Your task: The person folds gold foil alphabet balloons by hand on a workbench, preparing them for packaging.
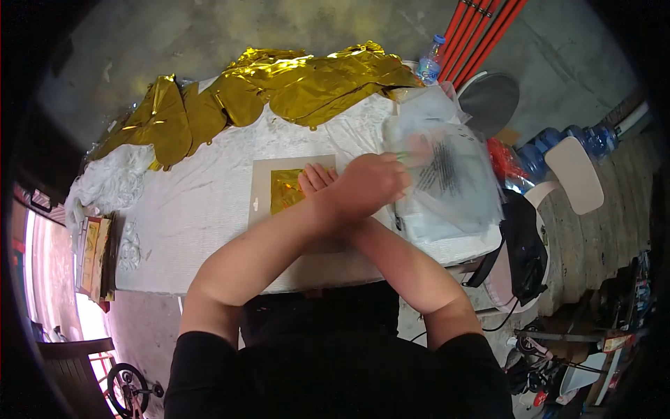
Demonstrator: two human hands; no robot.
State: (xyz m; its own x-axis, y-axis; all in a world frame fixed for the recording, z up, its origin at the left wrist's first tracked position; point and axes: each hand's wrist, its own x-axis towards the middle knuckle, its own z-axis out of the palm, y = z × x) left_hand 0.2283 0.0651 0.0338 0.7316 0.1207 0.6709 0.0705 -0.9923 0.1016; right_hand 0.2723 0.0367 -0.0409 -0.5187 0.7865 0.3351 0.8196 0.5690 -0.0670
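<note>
My forearms cross over the table. My right hand [318, 177] lies with its fingers stretched out on folded gold foil [286, 187], which rests on a beige card [261, 183] with a small hang hole at its left edge. Most of that hand is hidden under my left arm. My left hand [373, 186] reaches across to the right, to the edge of a stack of clear plastic bags [453, 202] with dark printing. Its fingers are smeared by motion, so I cannot make out whether they hold a bag.
Gold foil balloons [307, 87] lie flat along the table's far edge. White crumpled material [115, 178] is at the left. A water bottle [431, 61] stands at the back right. A black bag [523, 244] hangs on a chair beside the table's right edge.
</note>
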